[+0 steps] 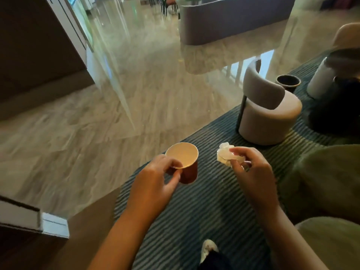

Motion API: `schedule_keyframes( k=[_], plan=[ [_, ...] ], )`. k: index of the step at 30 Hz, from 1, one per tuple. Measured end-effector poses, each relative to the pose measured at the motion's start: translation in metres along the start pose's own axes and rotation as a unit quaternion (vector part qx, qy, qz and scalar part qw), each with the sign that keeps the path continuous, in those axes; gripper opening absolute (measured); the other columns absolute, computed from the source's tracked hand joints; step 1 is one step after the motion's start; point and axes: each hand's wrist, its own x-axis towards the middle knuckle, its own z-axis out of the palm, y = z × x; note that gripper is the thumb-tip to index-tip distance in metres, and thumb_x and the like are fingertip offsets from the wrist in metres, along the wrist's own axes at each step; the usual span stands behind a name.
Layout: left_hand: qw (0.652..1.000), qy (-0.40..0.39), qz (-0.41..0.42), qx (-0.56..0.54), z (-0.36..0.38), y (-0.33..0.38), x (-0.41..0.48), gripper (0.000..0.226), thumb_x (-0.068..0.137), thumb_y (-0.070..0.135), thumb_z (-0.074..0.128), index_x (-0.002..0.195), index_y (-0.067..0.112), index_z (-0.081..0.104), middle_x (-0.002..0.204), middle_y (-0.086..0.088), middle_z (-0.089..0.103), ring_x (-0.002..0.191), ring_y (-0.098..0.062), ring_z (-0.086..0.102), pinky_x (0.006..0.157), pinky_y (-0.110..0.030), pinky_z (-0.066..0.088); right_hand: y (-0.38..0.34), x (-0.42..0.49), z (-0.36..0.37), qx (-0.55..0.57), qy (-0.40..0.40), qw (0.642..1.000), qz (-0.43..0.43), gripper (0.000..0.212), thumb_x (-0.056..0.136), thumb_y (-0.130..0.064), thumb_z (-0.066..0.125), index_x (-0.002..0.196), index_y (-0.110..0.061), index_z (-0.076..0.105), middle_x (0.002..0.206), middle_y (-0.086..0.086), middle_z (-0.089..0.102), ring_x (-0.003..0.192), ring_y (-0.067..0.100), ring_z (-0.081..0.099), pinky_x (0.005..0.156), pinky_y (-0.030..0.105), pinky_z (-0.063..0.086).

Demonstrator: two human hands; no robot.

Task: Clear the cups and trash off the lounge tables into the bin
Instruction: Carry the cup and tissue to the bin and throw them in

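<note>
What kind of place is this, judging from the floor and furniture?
Probably a hotel or office lounge: a round upholstered chair stands on a striped carpet, beside a polished marble floor, with a curved sofa further away.

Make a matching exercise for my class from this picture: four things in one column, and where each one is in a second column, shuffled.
Things
1. paper cup
2. crumpled tissue
3. grey chair
4. dark bin

Places
A. standing on the striped carpet, just beyond the hands
B. held in the right hand
C. farther off, past the chair
D. pinched at the rim by the left hand

Pairs: 1-D, 2-B, 3-A, 4-C
</note>
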Motion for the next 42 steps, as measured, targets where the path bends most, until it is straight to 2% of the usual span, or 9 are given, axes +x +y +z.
schedule_keyframes(
  k=[3, 11, 13, 17, 22, 29, 34, 38, 42],
  plan=[
    [1.0, 0.011, 0.001, 0.01, -0.006, -0.025, 0.074, 0.016, 0.08, 0.011, 0.07, 0.089, 0.022, 0.063, 0.088, 0.014, 0.061, 0.081, 0.001, 0.059, 0.067, -0.01, 0.044, 0.003, 0.077, 0.032, 0.018, -0.001, 1.0, -0.01, 0.022, 0.085, -0.006, 0.064, 0.102, -0.019, 0.064, 0.099, -0.007, 0.062, 0.094, -0.003, 0.057, 0.076, 0.007, 0.044],
    [0.999, 0.027, -0.016, -0.032, 0.017, -0.101, 0.256, 0.019, 0.078, 0.01, 0.069, 0.09, 0.023, 0.062, 0.086, 0.014, 0.062, 0.082, 0.0, 0.059, 0.067, -0.015, 0.046, 0.056, 0.224, 0.108, -0.012, -0.039, 0.999, 0.002, 0.021, 0.082, -0.011, 0.068, 0.101, -0.02, 0.065, 0.096, -0.011, 0.063, 0.087, -0.001, 0.06, 0.072, 0.009, 0.045],
    [0.999, 0.008, -0.005, -0.041, 0.028, -0.123, 0.309, 0.018, 0.079, 0.01, 0.07, 0.089, 0.023, 0.062, 0.087, 0.014, 0.062, 0.081, -0.001, 0.059, 0.065, -0.013, 0.046, 0.077, 0.263, 0.127, -0.023, -0.031, 0.999, 0.02, 0.02, 0.083, -0.013, 0.068, 0.1, -0.023, 0.064, 0.095, -0.013, 0.062, 0.086, -0.002, 0.06, 0.072, 0.007, 0.044],
    [0.997, -0.027, 0.035, -0.062, 0.038, -0.162, 0.424, 0.015, 0.08, 0.013, 0.069, 0.09, 0.023, 0.063, 0.088, 0.015, 0.062, 0.083, 0.0, 0.059, 0.071, -0.014, 0.047, 0.108, 0.356, 0.164, -0.04, -0.011, 0.998, 0.041, 0.021, 0.083, -0.012, 0.067, 0.099, -0.025, 0.062, 0.094, -0.016, 0.061, 0.088, -0.006, 0.059, 0.071, 0.004, 0.044],
    [0.994, -0.038, 0.074, -0.066, 0.041, -0.199, 0.57, 0.014, 0.079, 0.01, 0.07, 0.088, 0.02, 0.064, 0.086, 0.016, 0.061, 0.081, 0.001, 0.06, 0.07, -0.011, 0.046, 0.13, 0.484, 0.209, -0.036, 0.037, 0.996, 0.073, 0.017, 0.084, -0.016, 0.067, 0.098, -0.024, 0.063, 0.094, -0.016, 0.063, 0.089, -0.005, 0.06, 0.074, 0.007, 0.045],
    [0.985, -0.085, 0.137, -0.066, 0.088, -0.207, 0.74, 0.011, 0.081, 0.011, 0.068, 0.087, 0.018, 0.064, 0.086, 0.016, 0.06, 0.081, 0.001, 0.059, 0.071, -0.017, 0.047, 0.191, 0.596, 0.221, -0.061, 0.09, 0.985, 0.131, 0.019, 0.084, -0.012, 0.067, 0.097, -0.026, 0.065, 0.093, -0.018, 0.064, 0.091, -0.005, 0.06, 0.077, 0.01, 0.047],
    [0.98, -0.096, 0.155, -0.08, 0.139, -0.201, 0.866, 0.009, 0.081, 0.012, 0.067, 0.084, 0.019, 0.064, 0.084, 0.014, 0.06, 0.078, 0.0, 0.06, 0.07, -0.011, 0.042, 0.26, 0.697, 0.209, -0.08, 0.12, 0.976, 0.164, 0.023, 0.083, -0.011, 0.068, 0.099, -0.027, 0.064, 0.095, -0.018, 0.063, 0.094, -0.005, 0.058, 0.08, 0.006, 0.043],
    [0.975, -0.121, 0.176, -0.063, 0.167, -0.188, 0.969, 0.007, 0.082, 0.016, 0.066, 0.084, 0.023, 0.063, 0.084, 0.015, 0.059, 0.078, 0.0, 0.059, 0.07, -0.01, 0.042, 0.3, 0.801, 0.204, -0.077, 0.142, 0.975, 0.153, 0.024, 0.083, -0.011, 0.068, 0.102, -0.024, 0.063, 0.097, -0.015, 0.063, 0.095, -0.005, 0.058, 0.081, 0.006, 0.043],
    [0.973, -0.091, 0.209, -0.034, 0.185, -0.178, 1.072, 0.004, 0.08, 0.023, 0.064, 0.084, 0.025, 0.063, 0.083, 0.018, 0.058, 0.079, 0.0, 0.056, 0.07, -0.011, 0.041, 0.328, 0.904, 0.205, -0.066, 0.154, 0.977, 0.131, 0.023, 0.085, -0.012, 0.066, 0.107, -0.016, 0.065, 0.101, -0.008, 0.065, 0.096, -0.002, 0.059, 0.083, 0.008, 0.044]
  ],
)
